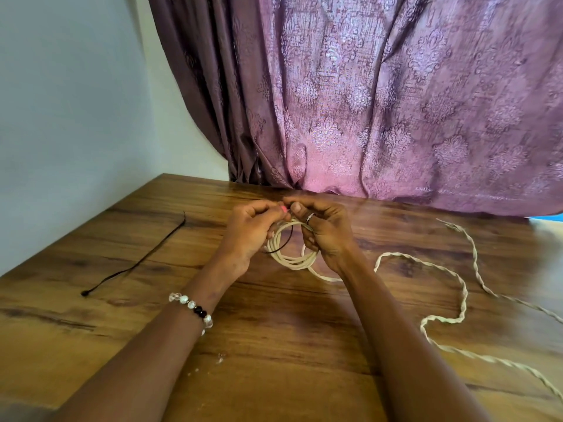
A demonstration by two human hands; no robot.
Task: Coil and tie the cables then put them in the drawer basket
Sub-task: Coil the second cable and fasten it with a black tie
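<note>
Both sets of fingertips meet at the far top of the coiled cable (292, 251). The left hand (249, 233) curls its fingers and pinches one end of a thin black tie (288, 239) between thumb and forefinger; the right hand (323, 229), with a ring on one finger, pinches the other end just beside it, while its lower fingers wrap the right side of the coil. The tie arcs down from the fingertips, across the left part of the coil, and curls under the left hand; whether it already passes fully around the strands is hard to tell, since the fingers cover the closing point.

The coil stands roughly upright between the palms, its lower edge close to or on the wooden table (152, 300), directly below and nearer than the pinching fingers. So the coming move looks to be a tightening pull at the top of the loop, where both hands are equally close.

From the coil's near right side a loose length of the cream cable (457, 300) snakes away to the right across the table, still uncoiled. A spare black tie (137, 263) lies well apart to the left, its long axis running from near left to far right. The drawer basket is not in view.
</note>
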